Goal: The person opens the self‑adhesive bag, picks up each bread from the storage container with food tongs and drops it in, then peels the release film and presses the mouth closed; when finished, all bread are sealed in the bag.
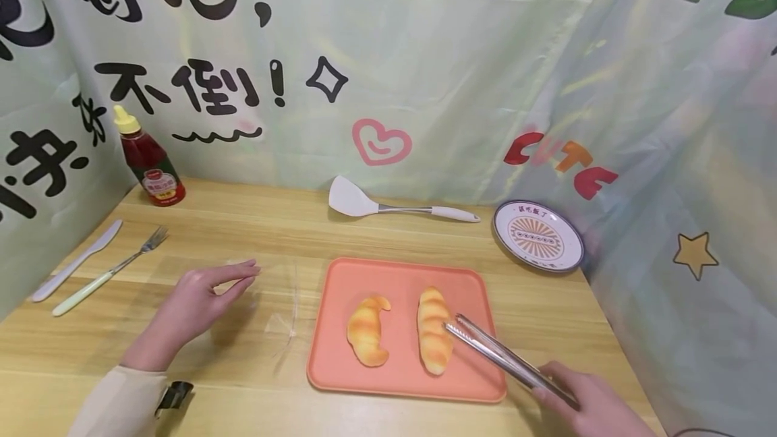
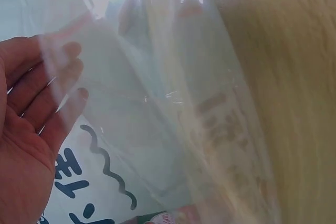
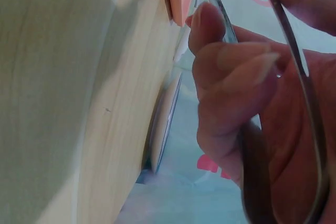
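Staged dining booth: printed backdrop (image 1: pixel 425 52), wooden table (image 1: pixel 255 221).

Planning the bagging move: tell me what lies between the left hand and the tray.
Head view: only the clear bag on bare table lies between left hand and tray.

Your right hand (image 1: pixel 583 400) gripped tongs (image 1: pixel 504 356), tips just beside right bread roll (image 1: pixel 434 329) on orange tray (image 1: pixel 400 275). Croissant (image 1: pixel 367 329) lay close on roll's left, narrow gap between. Your left hand (image 1: pixel 194 302) touched clear plastic bag (image 1: pixel 285 302), which lay on counter (image 1: pixel 255 214) between hand and tray. Spatula (image 1: pixel 394 206) and plate (image 1: pixel 537 235) lay behind tray, apart from it. Knife (image 1: pixel 75 260), fork (image 1: pixel 109 270), ketchup bottle (image 1: pixel 148 160) stood far left. Curtain walled back and both sides.
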Available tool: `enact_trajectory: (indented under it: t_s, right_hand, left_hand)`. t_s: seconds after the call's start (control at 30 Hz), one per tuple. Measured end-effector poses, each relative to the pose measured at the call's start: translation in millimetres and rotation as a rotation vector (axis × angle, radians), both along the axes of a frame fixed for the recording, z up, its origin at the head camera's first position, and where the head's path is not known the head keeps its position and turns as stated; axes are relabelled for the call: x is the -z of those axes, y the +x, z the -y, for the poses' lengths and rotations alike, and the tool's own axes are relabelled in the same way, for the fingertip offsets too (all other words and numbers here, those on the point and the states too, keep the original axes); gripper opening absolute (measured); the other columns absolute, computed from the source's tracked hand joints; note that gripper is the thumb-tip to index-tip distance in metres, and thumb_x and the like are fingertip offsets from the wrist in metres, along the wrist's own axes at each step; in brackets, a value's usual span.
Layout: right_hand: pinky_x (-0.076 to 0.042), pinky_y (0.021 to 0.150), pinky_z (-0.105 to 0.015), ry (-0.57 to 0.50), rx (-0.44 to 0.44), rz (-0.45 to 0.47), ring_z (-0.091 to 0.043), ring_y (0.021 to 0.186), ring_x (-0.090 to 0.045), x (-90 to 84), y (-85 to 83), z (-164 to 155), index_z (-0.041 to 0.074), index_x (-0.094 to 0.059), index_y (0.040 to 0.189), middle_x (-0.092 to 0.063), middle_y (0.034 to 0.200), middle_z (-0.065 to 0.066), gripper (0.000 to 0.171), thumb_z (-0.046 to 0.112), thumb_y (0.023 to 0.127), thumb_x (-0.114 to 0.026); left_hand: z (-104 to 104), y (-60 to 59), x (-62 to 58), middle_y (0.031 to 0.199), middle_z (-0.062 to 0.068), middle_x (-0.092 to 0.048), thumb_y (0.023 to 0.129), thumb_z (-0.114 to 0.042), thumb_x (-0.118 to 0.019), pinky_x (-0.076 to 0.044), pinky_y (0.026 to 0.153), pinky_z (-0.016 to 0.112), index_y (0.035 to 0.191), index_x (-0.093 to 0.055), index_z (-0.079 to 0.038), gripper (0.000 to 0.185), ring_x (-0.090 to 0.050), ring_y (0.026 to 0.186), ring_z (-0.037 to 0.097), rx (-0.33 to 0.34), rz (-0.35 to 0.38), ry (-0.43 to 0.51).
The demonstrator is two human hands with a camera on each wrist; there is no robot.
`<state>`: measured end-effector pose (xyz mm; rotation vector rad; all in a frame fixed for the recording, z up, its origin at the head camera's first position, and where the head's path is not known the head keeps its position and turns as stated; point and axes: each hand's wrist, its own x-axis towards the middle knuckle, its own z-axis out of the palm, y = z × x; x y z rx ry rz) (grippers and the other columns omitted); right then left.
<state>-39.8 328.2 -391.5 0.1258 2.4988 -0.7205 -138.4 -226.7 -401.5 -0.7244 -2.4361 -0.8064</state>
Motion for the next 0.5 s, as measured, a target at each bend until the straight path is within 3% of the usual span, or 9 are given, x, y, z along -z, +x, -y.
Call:
enact_trajectory:
  t_s: [0.17, 0.3, 0.5]
  right_hand:
    - [-0.040, 0.057, -0.034, -0.089, -0.027, 0.033, -0.020, 0.069, -0.055, -0.4, 4.0, -3.0, 0.009, -0.064, 0.108, -0.057, 0.073, -0.003, 0.035, 0.042, 0.097, -0.059]
    - [-0.040, 0.058, -0.035, -0.077, -0.027, 0.041, -0.020, 0.069, -0.055, 0.1, 3.1, -1.4, 0.009, -0.064, 0.109, -0.056, 0.073, -0.003, 0.036, 0.043, 0.097, -0.059]
    - [-0.039, 0.060, -0.035, 0.009, 0.009, 0.025, -0.019, 0.072, -0.053, 1.9, -0.4, 2.8, 0.012, -0.066, 0.109, -0.056, 0.077, -0.001, 0.038, 0.046, 0.092, -0.065]
  left_hand:
    - [-0.6, 0.6, -1.6, 0.108, 0.011, -0.072, 0.077, 0.006, -0.079, -0.045, 0.081, 0.005, 0.100, -0.077, -0.007, 0.026, -0.071, 0.091, 0.028, -0.002, -0.005, -0.001]
    - [-0.9, 0.9, -1.6, 0.107, 0.012, -0.072, 0.077, 0.005, -0.079, -0.047, 0.081, 0.007, 0.100, -0.077, -0.007, 0.026, -0.071, 0.091, 0.029, -0.001, 0.000, -0.002]
    - [-1.4, 0.8, -1.8, 0.108, 0.013, -0.072, 0.079, 0.005, -0.078, -0.057, 0.073, 0.039, 0.101, -0.077, -0.006, 0.024, -0.070, 0.092, 0.030, -0.002, 0.010, -0.001]
